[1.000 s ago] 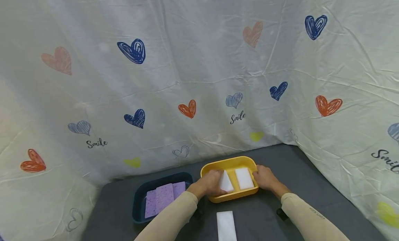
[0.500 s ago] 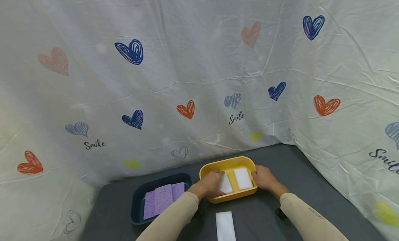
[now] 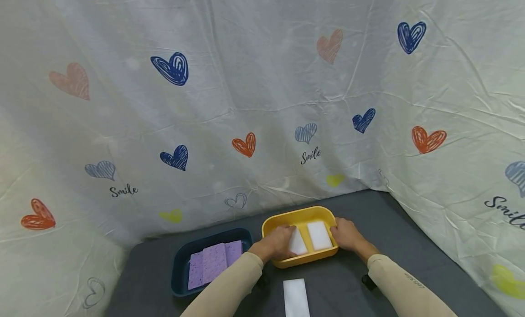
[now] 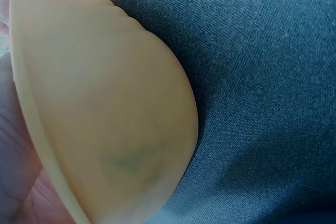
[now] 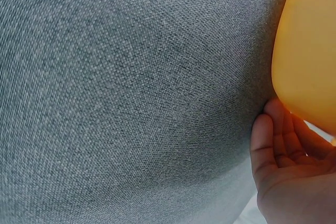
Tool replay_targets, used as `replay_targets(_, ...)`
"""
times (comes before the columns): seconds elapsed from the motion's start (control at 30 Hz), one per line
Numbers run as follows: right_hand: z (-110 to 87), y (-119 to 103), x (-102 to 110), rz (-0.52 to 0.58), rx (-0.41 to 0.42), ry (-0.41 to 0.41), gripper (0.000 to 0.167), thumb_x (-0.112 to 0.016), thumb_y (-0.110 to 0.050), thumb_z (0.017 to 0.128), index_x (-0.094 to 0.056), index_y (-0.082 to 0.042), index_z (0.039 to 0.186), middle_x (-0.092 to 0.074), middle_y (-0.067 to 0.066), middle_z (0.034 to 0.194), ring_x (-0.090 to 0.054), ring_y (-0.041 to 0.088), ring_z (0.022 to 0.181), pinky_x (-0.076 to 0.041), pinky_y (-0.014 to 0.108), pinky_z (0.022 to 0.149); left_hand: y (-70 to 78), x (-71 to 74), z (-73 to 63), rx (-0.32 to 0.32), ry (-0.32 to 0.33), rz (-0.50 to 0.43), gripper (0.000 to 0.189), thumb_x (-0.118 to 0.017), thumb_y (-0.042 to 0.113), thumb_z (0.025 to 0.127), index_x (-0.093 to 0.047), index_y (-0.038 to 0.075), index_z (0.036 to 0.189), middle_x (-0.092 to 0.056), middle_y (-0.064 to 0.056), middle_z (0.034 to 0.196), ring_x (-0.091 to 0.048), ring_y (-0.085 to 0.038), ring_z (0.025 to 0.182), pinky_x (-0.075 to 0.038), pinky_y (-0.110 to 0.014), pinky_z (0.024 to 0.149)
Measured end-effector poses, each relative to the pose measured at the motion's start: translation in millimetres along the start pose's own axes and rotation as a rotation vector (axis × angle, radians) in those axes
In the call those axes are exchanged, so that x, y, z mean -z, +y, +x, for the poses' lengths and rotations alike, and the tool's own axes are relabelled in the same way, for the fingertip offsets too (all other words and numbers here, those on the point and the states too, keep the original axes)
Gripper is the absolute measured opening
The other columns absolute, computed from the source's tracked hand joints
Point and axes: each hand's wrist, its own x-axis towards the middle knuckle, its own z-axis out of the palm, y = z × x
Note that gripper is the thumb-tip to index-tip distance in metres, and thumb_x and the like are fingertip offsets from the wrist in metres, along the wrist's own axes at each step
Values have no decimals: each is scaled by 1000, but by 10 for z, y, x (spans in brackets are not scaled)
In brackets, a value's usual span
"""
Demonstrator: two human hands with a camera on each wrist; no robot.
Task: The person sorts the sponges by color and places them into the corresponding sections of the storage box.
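In the head view, my left hand (image 3: 280, 242) reaches over the near left side of a yellow tray (image 3: 305, 259) and grips a white sponge (image 3: 298, 244) inside it. A second white sponge (image 3: 320, 236) lies flat in the tray's right half. My right hand (image 3: 346, 235) holds the tray's right end at the rim. From the left wrist, the tray's outer wall (image 4: 110, 93) fills much of the picture, with part of my left hand (image 4: 18, 145) behind the rim. The right wrist view has my right fingers (image 5: 262, 135) against the tray's rounded corner (image 5: 310, 66).
A dark blue tray (image 3: 177, 273) with several purple sponges (image 3: 214, 262) stands to the left, partly behind my left sleeve. Another white block (image 3: 295, 296) lies on the dark grey cloth in front of the yellow tray. A white curtain with printed hearts (image 3: 262, 80) hangs behind.
The head view has shifted slightly, so everything sits a little further left. Both hands keep their places at the yellow tray.
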Motion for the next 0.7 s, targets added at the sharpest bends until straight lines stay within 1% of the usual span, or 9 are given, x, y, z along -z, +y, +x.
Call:
replay_targets(0.1,-21,-17,11,-2,7,1,35,-48,-20,110,-63,7,126,-60,10,86,-59,24,70,-48,33,59,-35,-63,39,4,1,-4,90,-92,47,88,-52,7,159,-60,-15,155,-63,-29,136,-51,-46,120)
replay_targets(0.2,19,28,-9,-9,1,0,34,-48,-19,110,-63,7,126,-60,10,86,-59,23,70,-49,33,60,-70,-118,81,5,2,2,91,-91,50,88,-52,9,159,-60,-13,155,-63,-27,136,-51,-46,120)
replay_targets(0.3,85,105,-46,-10,-12,-2,33,-47,-19,110,-62,6,126,-60,9,86,-59,23,70,-50,34,60,-40,-73,57,9,-6,-6,90,-91,50,89,-52,9,159,-60,-12,156,-63,-27,137,-50,-45,121)
replay_targets(0.47,110,123,-51,-4,-30,-2,31,-47,-18,110,-62,5,125,-60,10,85,-60,23,69,-51,35,62,20,16,0,27,-18,-59,90,-91,46,90,-51,6,160,-58,-15,160,-60,-30,142,-46,-46,124)
replay_targets(0.6,111,126,-42,-10,-25,-4,31,-46,-18,110,-63,4,124,-60,10,84,-60,24,69,-51,35,62,-8,-27,17,19,-8,-60,92,-90,48,90,-50,7,162,-56,-15,162,-59,-30,145,-45,-47,125)
replay_targets(0.7,119,129,-49,-9,-27,0,29,-46,-18,110,-63,3,120,-60,10,83,-60,24,68,-51,35,61,-33,-53,24,5,-5,-39,91,-87,53,91,-50,9,162,-56,-14,163,-59,-30,145,-46,-46,125)
